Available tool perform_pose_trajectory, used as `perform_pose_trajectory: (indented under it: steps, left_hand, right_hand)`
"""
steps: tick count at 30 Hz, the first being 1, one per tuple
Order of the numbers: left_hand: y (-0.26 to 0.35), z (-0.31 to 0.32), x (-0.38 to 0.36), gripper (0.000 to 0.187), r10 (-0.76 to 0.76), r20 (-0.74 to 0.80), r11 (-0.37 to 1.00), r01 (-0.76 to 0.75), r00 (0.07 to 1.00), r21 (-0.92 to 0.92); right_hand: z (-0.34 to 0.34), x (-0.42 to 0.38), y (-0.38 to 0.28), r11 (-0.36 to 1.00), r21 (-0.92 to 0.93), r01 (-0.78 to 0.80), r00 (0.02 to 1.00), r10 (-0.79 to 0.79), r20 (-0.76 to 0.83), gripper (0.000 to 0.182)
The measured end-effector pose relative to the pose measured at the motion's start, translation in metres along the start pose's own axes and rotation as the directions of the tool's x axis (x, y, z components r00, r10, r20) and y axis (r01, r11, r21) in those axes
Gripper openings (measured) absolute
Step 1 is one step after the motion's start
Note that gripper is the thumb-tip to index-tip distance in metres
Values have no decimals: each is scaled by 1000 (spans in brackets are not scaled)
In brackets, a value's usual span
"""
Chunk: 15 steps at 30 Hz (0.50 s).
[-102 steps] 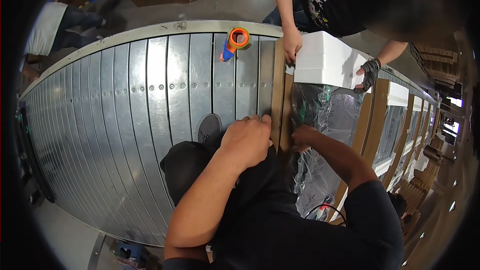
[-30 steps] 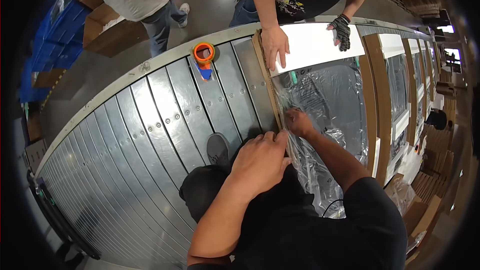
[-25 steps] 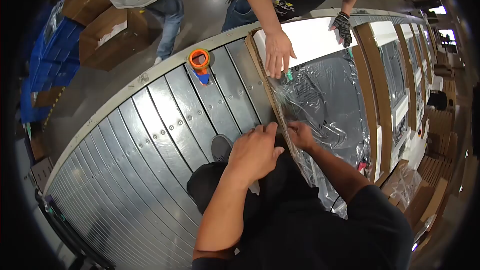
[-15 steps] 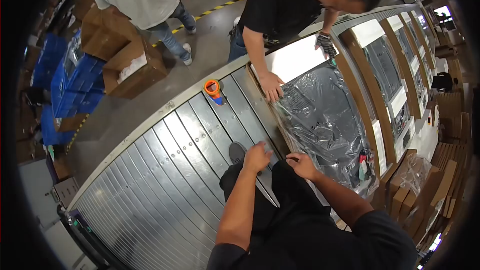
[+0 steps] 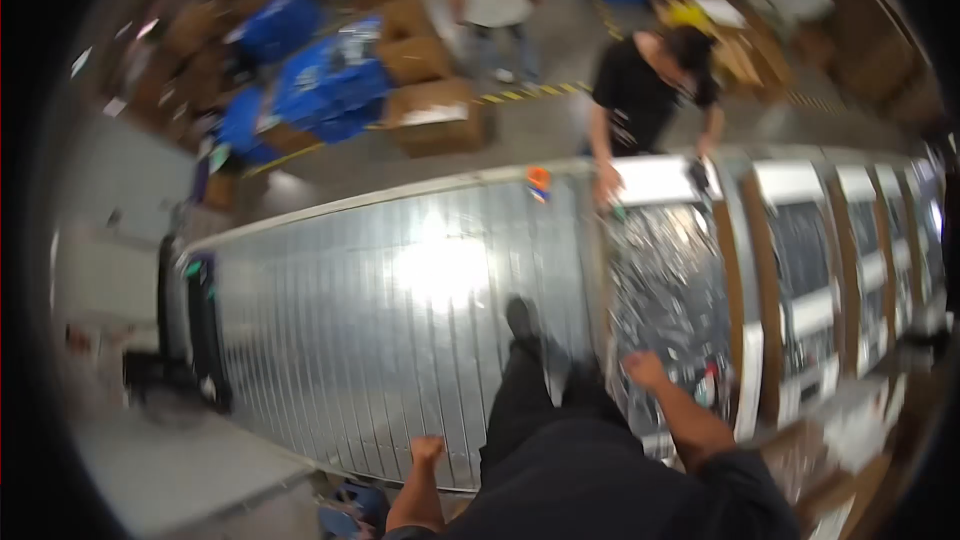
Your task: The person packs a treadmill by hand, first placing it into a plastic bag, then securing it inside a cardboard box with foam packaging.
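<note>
My left hand [image 5: 428, 450] is low over the near side of the metal roller conveyor [image 5: 350, 330], fingers curled in, with nothing showing in it. To the right, my right hand [image 5: 643, 370] overlaps the left edge of an open carton's clear plastic wrap [image 5: 665, 290]; motion blur smears its fingers and I cannot tell whether they grip the film. A dark item lies under that plastic, with a white foam block [image 5: 655, 180] at its far end. My dark shoe [image 5: 520, 316] shows on the conveyor between the hands.
Across the conveyor a person in black [image 5: 640, 100] has both hands at the foam block. An orange-and-blue tape roll [image 5: 539, 183] sits on the far rail side. More open cartons [image 5: 800, 240] line up rightward. Blue bags [image 5: 335, 80] and brown boxes [image 5: 435, 115] stand beyond.
My hands have moved apart: the left swung out leftward and back, the right stayed by the wrapped carton. My view has turned left and is blurred. The other person's hands remain at the foam.
</note>
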State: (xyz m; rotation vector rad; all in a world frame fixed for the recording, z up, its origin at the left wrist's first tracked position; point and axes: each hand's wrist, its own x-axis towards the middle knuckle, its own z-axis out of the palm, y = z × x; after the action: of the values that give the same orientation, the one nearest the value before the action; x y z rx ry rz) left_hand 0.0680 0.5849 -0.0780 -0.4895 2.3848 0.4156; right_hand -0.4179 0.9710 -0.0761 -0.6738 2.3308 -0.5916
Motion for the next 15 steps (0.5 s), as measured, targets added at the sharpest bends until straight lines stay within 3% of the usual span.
perform_pose_trajectory:
  steps: [1, 2, 3, 4, 5, 6, 7, 8, 9, 11, 12, 13, 14, 15]
  left_hand:
    - [12, 24, -26, 25, -395, 298, 860, 464, 869, -213]
    - [26, 56, -54, 29, -516, 394, 710, 637, 761, -300]
    - [44, 70, -74, 34, -561, 509, 547, 754, 653, -364]
    - [63, 73, -82, 37, -568, 547, 426, 788, 615, -443]
    - [81, 68, -87, 40, -551, 590, 333, 804, 590, -492]
    - [98, 51, -82, 40, -491, 560, 444, 745, 667, -498]
    - [105, 33, -76, 39, -419, 531, 560, 670, 737, -487]
    - [95, 38, -62, 39, -297, 389, 759, 463, 872, -458]
    - [84, 44, -48, 38, -134, 255, 897, 227, 958, -380]
    - [77, -13, -62, 38, -468, -11, 736, 382, 884, -558]
    - [47, 4, -48, 38, -400, -208, 774, 207, 892, -599]
    - [38, -25, -67, 38, -493, -121, 504, 170, 862, -847]
    - [24, -61, -83, 38, -552, -11, 169, 99, 834, -981]
    - [4, -69, -91, 36, -636, -32, 73, 18, 771, -997]
  right_hand:
    - [-5, -2, -3, 998, 62, 15, 997, -10, -83, 20]
    - [47, 28, 92, 832, -431, 349, 926, -377, 21, 19]
    - [66, 41, 132, 820, -315, 477, 840, -531, -110, 18]
    - [46, 21, 100, 943, 16, 333, 934, -328, -140, 16]
    - [14, -1, 46, 921, 355, 160, 981, -108, -162, 16]
    - [10, -12, 23, 878, 472, -78, 976, 163, -143, 13]
    - [18, -16, 26, 986, 116, 117, 986, -102, -130, 13]
    - [23, -21, 28, 917, -241, 319, 942, -335, -28, 12]
    - [34, -22, 27, 682, -537, 496, 852, -502, 149, 12]
    - [74, -39, 0, 793, -448, 413, 910, -379, 169, 13]
    - [94, -47, -16, 782, -449, 432, 902, -373, 218, 13]
    - [114, -55, -30, 772, -448, 452, 891, -367, 268, 13]
    - [139, -54, -48, 695, -477, 538, 842, -415, 345, 12]
    - [160, -56, -70, 612, -497, 615, 788, -454, 417, 13]
